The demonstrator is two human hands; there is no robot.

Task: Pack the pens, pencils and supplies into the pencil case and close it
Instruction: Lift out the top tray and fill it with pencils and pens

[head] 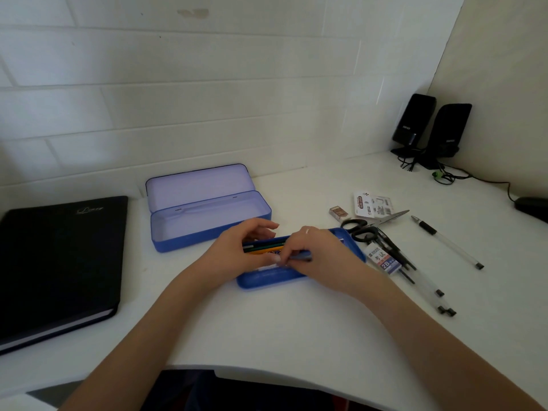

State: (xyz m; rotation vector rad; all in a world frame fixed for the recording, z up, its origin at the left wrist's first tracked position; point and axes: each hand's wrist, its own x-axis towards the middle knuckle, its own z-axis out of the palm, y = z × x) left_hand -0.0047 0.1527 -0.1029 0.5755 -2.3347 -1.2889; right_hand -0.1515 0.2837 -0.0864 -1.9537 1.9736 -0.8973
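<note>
Home study corner, white desk point(267, 327), speakers point(433, 129), black notebook point(59, 262)

Both hands, left point(237, 250) and right point(311, 253), reach into the blue tray point(267, 280) beside the open pencil case point(207, 229).

Counted outward from the one blue pencil case point(207, 215), open on the tabletop point(296, 327): one blue inner tray point(267, 278) just in front of it, with at least three pencils point(261, 247) inside. Right of the case lie one pair of scissors point(373, 225), one 2B lead box point(384, 259), one small eraser point(338, 212), one packet point(372, 204) and one pen point(447, 242) lying apart, with more pens point(421, 280) bunched, their number unclear. Left lies one black notebook point(59, 268). Two speakers point(413, 120) stand far right.
</note>
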